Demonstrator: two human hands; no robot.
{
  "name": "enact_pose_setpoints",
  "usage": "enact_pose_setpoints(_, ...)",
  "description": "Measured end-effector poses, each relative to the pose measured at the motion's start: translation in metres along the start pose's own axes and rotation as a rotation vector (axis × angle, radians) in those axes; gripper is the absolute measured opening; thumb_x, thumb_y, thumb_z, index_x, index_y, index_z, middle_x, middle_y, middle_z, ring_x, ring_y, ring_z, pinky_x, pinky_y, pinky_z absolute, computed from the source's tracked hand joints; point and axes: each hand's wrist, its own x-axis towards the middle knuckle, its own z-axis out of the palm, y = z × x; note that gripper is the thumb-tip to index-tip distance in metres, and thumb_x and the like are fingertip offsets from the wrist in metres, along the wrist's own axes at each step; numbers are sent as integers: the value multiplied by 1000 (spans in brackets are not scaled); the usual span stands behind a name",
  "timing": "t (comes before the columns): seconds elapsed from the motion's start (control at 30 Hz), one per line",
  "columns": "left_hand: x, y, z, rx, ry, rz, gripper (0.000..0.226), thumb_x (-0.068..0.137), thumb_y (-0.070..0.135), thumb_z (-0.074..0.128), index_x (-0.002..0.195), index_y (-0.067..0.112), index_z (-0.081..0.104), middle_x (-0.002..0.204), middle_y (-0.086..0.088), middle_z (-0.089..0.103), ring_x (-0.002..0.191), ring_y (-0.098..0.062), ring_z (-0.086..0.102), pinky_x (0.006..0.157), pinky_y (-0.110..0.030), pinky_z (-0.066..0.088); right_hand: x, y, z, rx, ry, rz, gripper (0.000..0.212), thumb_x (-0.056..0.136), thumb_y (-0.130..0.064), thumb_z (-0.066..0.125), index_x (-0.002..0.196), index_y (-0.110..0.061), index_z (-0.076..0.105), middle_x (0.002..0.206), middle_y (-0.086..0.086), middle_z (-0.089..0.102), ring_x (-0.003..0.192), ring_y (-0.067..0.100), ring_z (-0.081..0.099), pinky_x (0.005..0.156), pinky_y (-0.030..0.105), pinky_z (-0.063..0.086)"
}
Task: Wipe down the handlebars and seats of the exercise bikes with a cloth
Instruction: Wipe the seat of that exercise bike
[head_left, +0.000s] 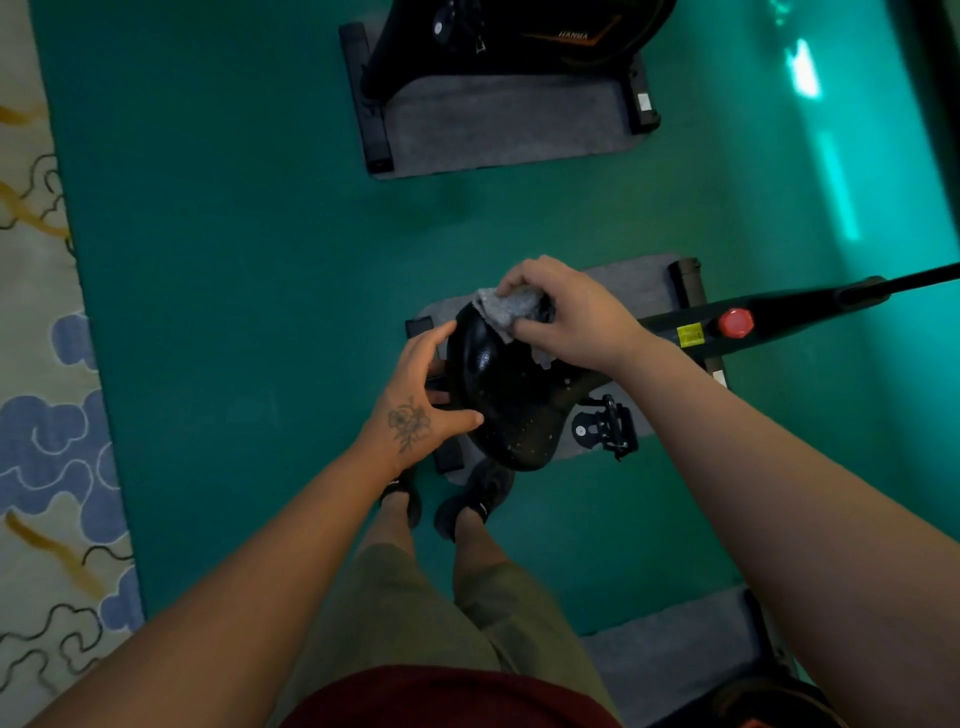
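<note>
Right hand grips a grey cloth, fingers curled round it, pressing it on the far end of the black bike seat. Left hand rests open against the seat's left edge, fingers straight. Seat sits above a grey mat on the green floor; red knob on the frame to the right.

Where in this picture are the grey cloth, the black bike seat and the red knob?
Grey cloth (506, 309): head view, on its crumpled middle.
Black bike seat (506, 400): head view, on its glossy top.
Red knob (735, 322): head view, on its face.
</note>
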Motion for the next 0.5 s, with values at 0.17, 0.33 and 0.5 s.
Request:
enact_pose_setpoints(0.17, -3, 4, 8, 17, 30, 5, 109, 64, 36, 90, 159, 39, 36, 154, 14, 34, 143, -18, 46, 108, -46, 54, -6, 8, -9, 4, -39, 11, 33, 86, -14, 75, 116, -27, 69, 109, -3, 57, 97, 10, 53, 79, 29, 40)
enact_pose_setpoints(0.33, -4, 4, 12, 28, 46, -2, 110, 60, 45, 91, 155, 48, 35, 153, 15, 33, 145, -19, 44, 111, -51, 52, -26, 28, -25, -50, -122, 41, 31, 87, -18, 77, 115, -29, 71, 113, 0, 58, 102, 16, 58, 90, 37, 48)
enact_pose_setpoints(0.5, -4, 4, 13, 23, 62, 4, 108, 59, 48, 92, 150, 57, 35, 153, 14, 34, 145, -22, 45, 113, -52, 51, -32, 33, -30, -69, -146, 58, 32, 87, -23, 75, 116, -35, 70, 115, -4, 58, 108, 16, 58, 95, 44, 50)
